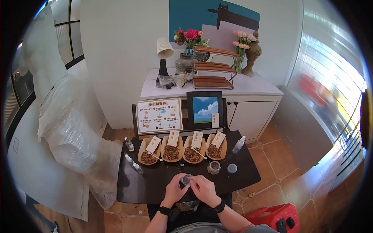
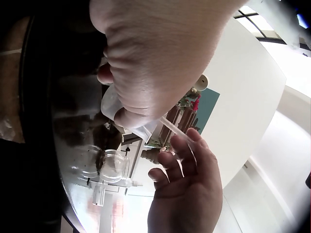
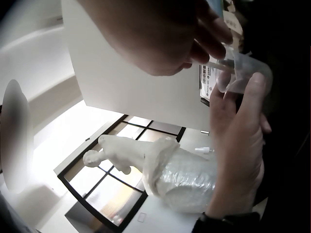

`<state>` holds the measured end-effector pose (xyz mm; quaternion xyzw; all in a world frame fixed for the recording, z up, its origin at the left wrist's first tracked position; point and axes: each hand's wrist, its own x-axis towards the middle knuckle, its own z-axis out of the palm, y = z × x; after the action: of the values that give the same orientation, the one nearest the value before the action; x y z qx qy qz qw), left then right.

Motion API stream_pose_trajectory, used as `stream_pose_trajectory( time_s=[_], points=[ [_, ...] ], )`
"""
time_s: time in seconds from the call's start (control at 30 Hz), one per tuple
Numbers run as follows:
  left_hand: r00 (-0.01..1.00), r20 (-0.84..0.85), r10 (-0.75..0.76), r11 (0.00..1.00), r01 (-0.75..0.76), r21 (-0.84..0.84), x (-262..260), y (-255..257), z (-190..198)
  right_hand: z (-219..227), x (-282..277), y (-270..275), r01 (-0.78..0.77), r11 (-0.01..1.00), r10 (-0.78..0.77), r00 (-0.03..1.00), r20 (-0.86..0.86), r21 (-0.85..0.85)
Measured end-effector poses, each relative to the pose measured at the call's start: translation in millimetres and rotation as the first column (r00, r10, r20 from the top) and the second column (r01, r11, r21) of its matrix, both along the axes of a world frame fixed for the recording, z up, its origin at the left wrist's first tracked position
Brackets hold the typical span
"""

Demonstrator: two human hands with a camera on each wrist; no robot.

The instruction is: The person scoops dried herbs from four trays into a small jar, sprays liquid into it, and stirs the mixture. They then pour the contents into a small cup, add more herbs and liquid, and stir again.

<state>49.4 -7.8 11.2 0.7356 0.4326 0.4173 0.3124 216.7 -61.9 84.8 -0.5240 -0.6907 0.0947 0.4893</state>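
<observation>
Over the dark table's near edge, the left hand [image 1: 173,191] [image 2: 150,58] [image 3: 237,141] grips a small translucent plastic cup [image 1: 185,179] [image 2: 111,101] [image 3: 252,70], its fingers curled round the side. The right hand [image 1: 206,190] [image 2: 187,182] [image 3: 155,36] pinches a thin pale stick [image 2: 174,127] [image 3: 213,64] whose far end goes into the cup's mouth. In the right wrist view the cup lies tilted beside the right fingertips. Its contents cannot be made out clearly.
Several paper trays [image 1: 148,158] of dried brown pieces with labels line the dark table [image 1: 155,186]. A glass jar [image 1: 213,167], a round lid [image 1: 232,168] and spray bottles [image 1: 239,144] stand around them. Behind are an instruction board [image 1: 159,115] and a white cabinet [image 1: 252,116].
</observation>
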Motion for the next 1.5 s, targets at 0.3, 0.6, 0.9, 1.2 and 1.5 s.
stream_pose_trajectory(
  time_s=[0.3, 0.6, 0.9, 1.2, 1.5],
  points=[
    [1.0, 0.007, 0.01, 0.999, -0.009, -0.036, 0, 0, 2, -2, 2, -2, -0.1, 0.992, 0.089, 0.987, -0.131, -0.08],
    [0.999, -0.033, -0.007, 0.997, 0.005, -0.083, -2, -3, 9, -8, 2, 0, -0.062, 0.993, 0.057, 0.997, -0.049, -0.104],
    [1.0, -0.017, -0.008, 1.0, 0.007, -0.026, -1, -1, 3, -4, 2, -2, -0.088, 0.986, 0.078, 0.994, -0.079, -0.139],
    [1.0, -0.011, -0.015, 1.0, 0.015, -0.026, -1, -1, 4, -8, 2, -1, -0.076, 0.989, 0.059, 0.99, -0.128, -0.13],
    [1.0, -0.001, -0.016, 1.0, 0.016, -0.021, -1, 0, 2, -14, 2, 0, -0.054, 0.995, 0.048, 0.996, -0.07, -0.089]
  ],
)
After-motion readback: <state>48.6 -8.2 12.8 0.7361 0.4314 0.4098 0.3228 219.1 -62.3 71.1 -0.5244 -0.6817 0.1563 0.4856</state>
